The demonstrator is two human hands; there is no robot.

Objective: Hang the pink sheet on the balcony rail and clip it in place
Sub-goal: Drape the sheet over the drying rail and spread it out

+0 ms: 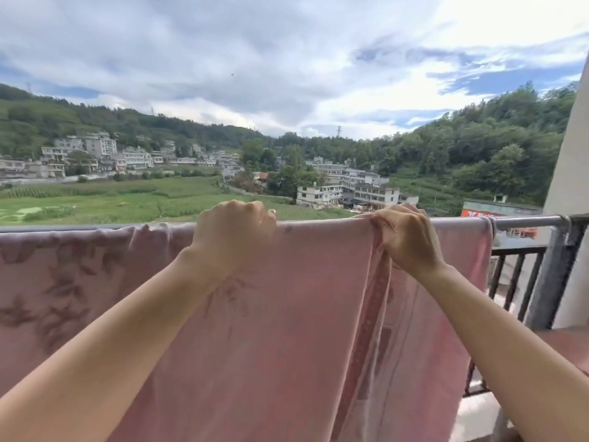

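Observation:
The pink sheet, printed with faint dark leaves, hangs over the metal balcony rail and covers most of its length. My left hand is curled over the top of the sheet at the rail. My right hand pinches a bunched fold of the sheet at the rail, and from there a patterned hem band drops straight down. No clip shows in either hand.
Dark vertical railing bars and a grey post stand at the right, next to a pale wall. Beyond the rail lie green fields, houses and wooded hills.

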